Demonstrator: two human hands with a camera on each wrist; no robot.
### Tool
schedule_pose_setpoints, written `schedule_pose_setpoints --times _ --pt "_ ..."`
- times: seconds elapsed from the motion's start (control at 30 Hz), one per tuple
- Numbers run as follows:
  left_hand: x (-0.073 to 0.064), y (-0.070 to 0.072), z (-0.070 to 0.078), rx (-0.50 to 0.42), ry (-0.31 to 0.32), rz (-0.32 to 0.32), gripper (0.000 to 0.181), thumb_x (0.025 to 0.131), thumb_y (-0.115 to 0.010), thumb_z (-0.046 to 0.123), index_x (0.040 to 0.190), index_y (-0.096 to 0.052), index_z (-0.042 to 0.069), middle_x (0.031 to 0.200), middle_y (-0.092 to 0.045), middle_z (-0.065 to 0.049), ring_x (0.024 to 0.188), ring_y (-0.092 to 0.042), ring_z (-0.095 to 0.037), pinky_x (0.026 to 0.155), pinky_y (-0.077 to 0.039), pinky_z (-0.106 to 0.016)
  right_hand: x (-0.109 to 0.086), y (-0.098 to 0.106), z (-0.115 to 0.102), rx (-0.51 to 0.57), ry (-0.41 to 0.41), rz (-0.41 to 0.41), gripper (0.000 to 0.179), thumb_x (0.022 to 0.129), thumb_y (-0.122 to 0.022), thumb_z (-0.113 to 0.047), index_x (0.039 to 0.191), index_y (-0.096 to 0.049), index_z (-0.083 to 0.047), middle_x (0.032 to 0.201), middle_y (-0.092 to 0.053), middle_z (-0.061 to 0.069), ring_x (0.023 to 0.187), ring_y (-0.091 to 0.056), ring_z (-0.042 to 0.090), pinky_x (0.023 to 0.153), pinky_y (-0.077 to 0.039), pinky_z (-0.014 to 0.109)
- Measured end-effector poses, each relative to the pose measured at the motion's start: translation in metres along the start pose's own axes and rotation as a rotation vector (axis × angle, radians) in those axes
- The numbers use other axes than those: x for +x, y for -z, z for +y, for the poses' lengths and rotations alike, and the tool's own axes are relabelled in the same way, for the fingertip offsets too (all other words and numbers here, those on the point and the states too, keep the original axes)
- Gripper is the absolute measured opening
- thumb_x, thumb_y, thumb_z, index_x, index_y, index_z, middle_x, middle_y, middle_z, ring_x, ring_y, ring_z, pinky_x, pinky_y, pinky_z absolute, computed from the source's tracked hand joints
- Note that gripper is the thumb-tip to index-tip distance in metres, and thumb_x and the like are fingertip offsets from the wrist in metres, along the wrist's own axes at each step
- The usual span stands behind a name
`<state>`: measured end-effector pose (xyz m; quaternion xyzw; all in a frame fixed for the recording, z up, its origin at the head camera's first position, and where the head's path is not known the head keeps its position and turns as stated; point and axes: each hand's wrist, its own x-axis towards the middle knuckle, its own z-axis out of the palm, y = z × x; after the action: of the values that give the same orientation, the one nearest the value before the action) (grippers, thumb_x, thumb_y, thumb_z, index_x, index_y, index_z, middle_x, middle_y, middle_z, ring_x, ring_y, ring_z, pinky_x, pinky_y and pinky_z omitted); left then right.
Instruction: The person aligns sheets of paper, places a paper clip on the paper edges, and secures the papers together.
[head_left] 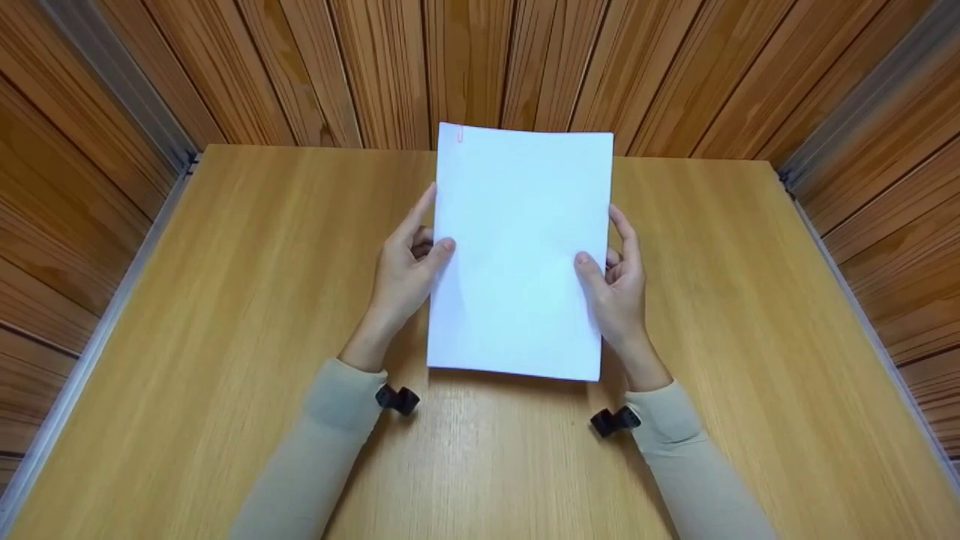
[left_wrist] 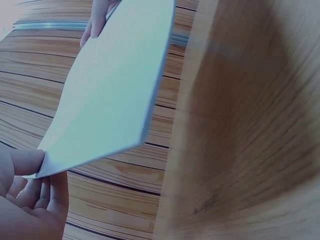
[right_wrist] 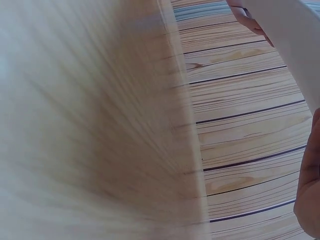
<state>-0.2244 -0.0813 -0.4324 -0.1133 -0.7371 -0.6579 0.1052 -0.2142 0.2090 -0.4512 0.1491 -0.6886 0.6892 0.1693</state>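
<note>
A stack of white paper sheets (head_left: pixel 521 251) is held up above the table, and its top face looks blank. Near its upper left corner sits a small pinkish paper clip (head_left: pixel 460 134). My left hand (head_left: pixel 405 274) grips the left edge, thumb on the front and fingers partly hidden behind. On the opposite edge, my right hand (head_left: pixel 621 296) pinches the stack the same way. From the left wrist view, the stack (left_wrist: pixel 115 85) shows some thickness along its lower edge and stands apart from the tabletop. Only part of my right hand (right_wrist: pixel 310 185) shows in the right wrist view.
Beneath the paper lies a light wooden table (head_left: pixel 285 247), with a shadow under the stack. Wood-plank walls (head_left: pixel 469 67) rise behind it and on both sides, with metal strips (head_left: pixel 112 300) along the side edges. Small black devices (head_left: pixel 397 400) are worn at both wrists.
</note>
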Motion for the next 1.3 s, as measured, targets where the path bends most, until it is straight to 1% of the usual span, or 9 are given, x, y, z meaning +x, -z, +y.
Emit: schedule_pose_setpoints --times 0.23,0.43,0.63,0.73,0.97,1.13,1.3 --pt "0.000 0.003 -0.001 0.026 0.003 -0.004 0.070 0.102 -0.066 0.000 0.165 -0.041 0.018 0.089 -0.068 -0.010 0.080 -0.058 -0.018 0.074 -0.047 -0.028 0.000 0.000 0.002 -0.013 -0.013 -0.016 0.067 0.104 -0.060 -0.001 0.164 -0.032 -0.005 0.121 -0.075 0.018 0.095 -0.078 0.021 0.073 -0.064 0.031" --pt "0.002 0.004 -0.004 0.029 -0.008 0.000 0.069 0.102 -0.066 -0.001 0.164 -0.041 0.016 0.091 -0.067 -0.011 0.082 -0.058 -0.018 0.074 -0.047 -0.027 -0.001 0.001 0.003 0.013 -0.033 -0.025 0.065 0.105 -0.057 -0.001 0.165 -0.033 -0.007 0.122 -0.075 0.019 0.096 -0.078 0.023 0.073 -0.064 0.033" --pt "0.002 0.004 -0.007 0.043 -0.015 0.017 0.066 0.103 -0.068 0.002 0.163 -0.044 0.016 0.093 -0.069 -0.011 0.084 -0.059 -0.017 0.075 -0.049 -0.026 0.000 0.002 0.002 0.006 -0.065 -0.017 0.064 0.104 -0.056 0.004 0.164 -0.034 -0.005 0.123 -0.074 0.022 0.098 -0.077 0.020 0.077 -0.063 0.029" --pt "0.002 0.005 -0.007 0.058 -0.013 0.015 0.066 0.103 -0.069 0.003 0.163 -0.044 0.015 0.093 -0.071 -0.012 0.084 -0.060 -0.017 0.076 -0.049 -0.026 0.000 0.002 0.001 -0.004 -0.085 -0.016 0.066 0.104 -0.056 0.005 0.165 -0.034 -0.006 0.125 -0.073 0.023 0.098 -0.075 0.019 0.076 -0.061 0.027" --pt "0.002 0.008 -0.005 0.069 0.019 -0.029 0.065 0.104 -0.066 0.002 0.163 -0.044 0.017 0.101 -0.073 -0.013 0.089 -0.061 -0.021 0.078 -0.050 -0.028 0.001 0.001 0.000 -0.043 -0.122 -0.017 0.067 0.104 -0.055 0.006 0.166 -0.033 -0.007 0.131 -0.071 0.025 0.102 -0.074 0.017 0.079 -0.059 0.025" --pt "0.002 0.009 -0.005 0.063 0.065 -0.035 0.064 0.103 -0.065 0.001 0.162 -0.047 0.019 0.103 -0.073 -0.012 0.089 -0.061 -0.020 0.079 -0.051 -0.028 0.002 0.003 0.000 -0.070 -0.156 -0.025 0.067 0.105 -0.055 0.005 0.167 -0.033 -0.010 0.128 -0.072 0.024 0.100 -0.074 0.018 0.080 -0.060 0.025" --pt "0.003 0.011 -0.005 0.067 0.084 -0.034 0.065 0.102 -0.066 0.000 0.161 -0.047 0.020 0.103 -0.072 -0.012 0.089 -0.060 -0.021 0.078 -0.050 -0.027 0.003 0.006 0.000 -0.086 -0.180 -0.052 0.067 0.105 -0.056 0.005 0.167 -0.033 -0.011 0.124 -0.074 0.022 0.095 -0.073 0.018 0.079 -0.059 0.025"
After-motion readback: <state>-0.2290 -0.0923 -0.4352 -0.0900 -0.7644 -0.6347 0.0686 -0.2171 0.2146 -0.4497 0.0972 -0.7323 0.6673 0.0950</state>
